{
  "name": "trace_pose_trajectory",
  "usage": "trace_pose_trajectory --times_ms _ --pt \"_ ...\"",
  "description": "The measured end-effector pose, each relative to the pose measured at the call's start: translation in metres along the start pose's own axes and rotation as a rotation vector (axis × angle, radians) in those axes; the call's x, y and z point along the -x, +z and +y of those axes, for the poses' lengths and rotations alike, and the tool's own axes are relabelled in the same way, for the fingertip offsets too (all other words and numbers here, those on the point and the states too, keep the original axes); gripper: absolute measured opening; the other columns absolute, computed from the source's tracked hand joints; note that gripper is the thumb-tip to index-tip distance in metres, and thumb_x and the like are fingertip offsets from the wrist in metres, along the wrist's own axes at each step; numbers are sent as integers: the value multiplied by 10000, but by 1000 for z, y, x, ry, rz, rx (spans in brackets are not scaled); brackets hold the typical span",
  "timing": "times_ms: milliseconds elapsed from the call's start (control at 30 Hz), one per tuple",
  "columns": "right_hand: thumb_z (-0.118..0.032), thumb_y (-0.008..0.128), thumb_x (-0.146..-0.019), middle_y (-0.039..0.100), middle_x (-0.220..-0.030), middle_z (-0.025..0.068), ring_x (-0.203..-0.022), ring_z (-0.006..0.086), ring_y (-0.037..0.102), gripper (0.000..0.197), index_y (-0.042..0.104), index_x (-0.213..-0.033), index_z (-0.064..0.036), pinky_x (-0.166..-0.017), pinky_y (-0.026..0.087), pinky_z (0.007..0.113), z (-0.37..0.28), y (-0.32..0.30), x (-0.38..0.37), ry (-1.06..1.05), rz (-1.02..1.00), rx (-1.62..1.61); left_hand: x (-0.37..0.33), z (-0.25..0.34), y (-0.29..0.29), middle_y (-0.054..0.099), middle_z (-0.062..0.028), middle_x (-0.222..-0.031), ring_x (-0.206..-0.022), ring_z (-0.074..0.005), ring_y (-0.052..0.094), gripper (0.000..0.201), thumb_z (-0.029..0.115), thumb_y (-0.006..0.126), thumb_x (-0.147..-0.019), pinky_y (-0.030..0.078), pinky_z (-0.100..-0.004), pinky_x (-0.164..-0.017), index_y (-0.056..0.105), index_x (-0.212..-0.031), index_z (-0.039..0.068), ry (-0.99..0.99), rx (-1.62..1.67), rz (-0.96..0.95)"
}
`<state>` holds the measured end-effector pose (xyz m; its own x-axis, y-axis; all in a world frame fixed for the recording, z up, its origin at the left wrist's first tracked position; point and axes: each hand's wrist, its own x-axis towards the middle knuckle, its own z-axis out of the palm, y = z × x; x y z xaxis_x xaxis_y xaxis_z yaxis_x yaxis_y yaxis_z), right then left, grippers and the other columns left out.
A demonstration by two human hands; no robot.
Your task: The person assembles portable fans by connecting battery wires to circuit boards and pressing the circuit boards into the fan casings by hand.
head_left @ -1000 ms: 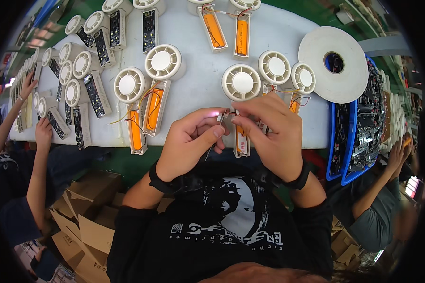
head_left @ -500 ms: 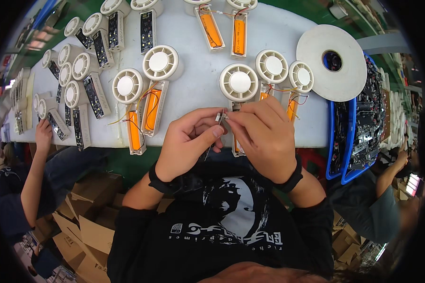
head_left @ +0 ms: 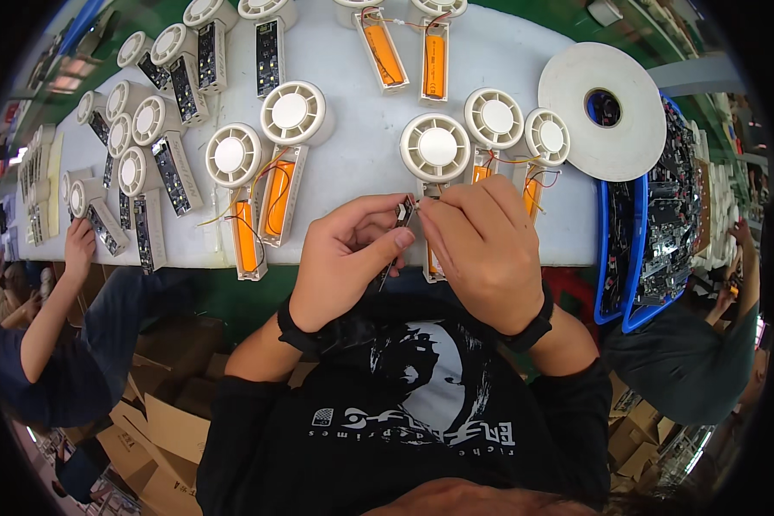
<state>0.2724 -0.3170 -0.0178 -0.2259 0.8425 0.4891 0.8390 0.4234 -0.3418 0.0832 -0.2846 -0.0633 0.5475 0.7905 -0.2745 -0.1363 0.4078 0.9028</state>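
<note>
My left hand [head_left: 340,262] is closed on a narrow dark circuit board [head_left: 402,215], held tilted between thumb and fingers at the table's near edge. At the board's upper end, the fingertips of my right hand [head_left: 486,254] pinch a small pale piece that looks like a wire connector; the fingers partly hide it. Just beyond my hands lies a white fan-like unit [head_left: 435,148] with a round grille head. Its open handle is mostly covered by my right hand. Two similar units [head_left: 494,119] [head_left: 547,138] lie to its right, with orange batteries [head_left: 531,196] and thin wires showing.
Left of my hands lie two more battery units [head_left: 275,199]; farther left are several with dark boards fitted [head_left: 175,176]. A white reel [head_left: 568,129] overlaps blue trays [head_left: 632,258] of circuit boards at right. Another person's hand [head_left: 80,245] touches a unit at far left. Cardboard boxes [head_left: 168,430] stand below.
The circuit board has turned slightly in my left hand, showing more of its dark side. My right fingertips stay at its upper end. People at both sides have shifted.
</note>
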Motion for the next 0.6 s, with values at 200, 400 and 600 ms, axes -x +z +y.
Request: trace_pose_trajectory --times_ms 200,400,600 --pt "28 790 -720 623 -897 83 -808 273 579 240 707 -944 3 -684 485 368 -1 1 0 -5 -25 22 -1 2 0 700 -72 -977 -757 -101 651 381 -4 688 -953 527 -237 -636 602 -1321 -46 -29 115 8" --pt "28 776 -723 616 -889 87 -817 280 580 226 697 -933 2 -711 484 382 -5 -2 -4 -23 -71 64 1 1 3 703 -72 -975 -746 -98 644 371 8 676 -966 525 -236 -628 600 -1325 -47 5 81 21" --pt "26 767 -706 611 -889 90 -820 287 576 234 686 -925 6 -727 485 386 -1 -3 -5 -59 -88 29 -2 4 -3 702 -73 -971 -741 -96 642 366 16 674 -970 517 -233 -607 598 -1321 -53 -39 101 -6"
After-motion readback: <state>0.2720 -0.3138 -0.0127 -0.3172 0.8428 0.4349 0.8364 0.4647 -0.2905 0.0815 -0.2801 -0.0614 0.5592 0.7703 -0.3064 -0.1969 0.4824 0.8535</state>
